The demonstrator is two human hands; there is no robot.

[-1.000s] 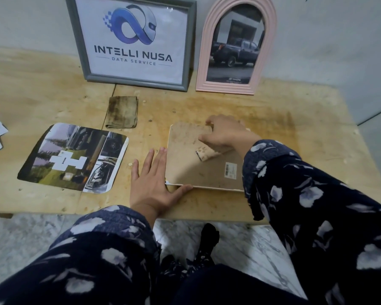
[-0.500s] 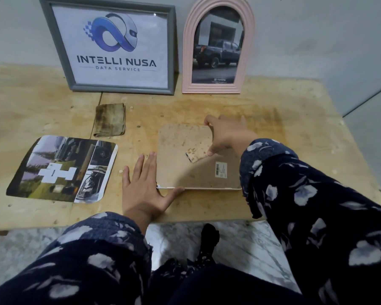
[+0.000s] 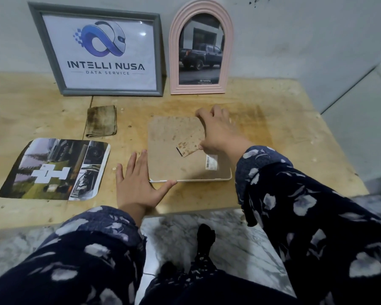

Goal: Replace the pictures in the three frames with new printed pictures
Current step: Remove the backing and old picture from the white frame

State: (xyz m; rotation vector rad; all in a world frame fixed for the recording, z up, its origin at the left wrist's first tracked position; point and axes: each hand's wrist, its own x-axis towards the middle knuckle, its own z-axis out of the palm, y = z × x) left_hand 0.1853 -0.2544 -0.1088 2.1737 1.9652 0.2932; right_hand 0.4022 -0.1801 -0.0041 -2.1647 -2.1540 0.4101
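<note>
Face-down frame (image 3: 185, 150) under both hands.
Our left hand (image 3: 136, 186) lies flat, fingers apart, at its seven o'clock corner; right hand (image 3: 218, 133) fingers curl over its one o'clock edge.

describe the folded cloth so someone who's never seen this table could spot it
On the wooden table, look just in front of the grey frame leaning on the wall. The folded cloth lies flat there, small, olive-brown and stained, the only fabric among frames and prints.

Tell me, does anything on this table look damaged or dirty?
Yes. The backing board of the face-down frame is blotched with brown stains, and its stand flap too. The folded cloth behind is heavily soiled. The wooden table shows dark smears around the frame.
</note>
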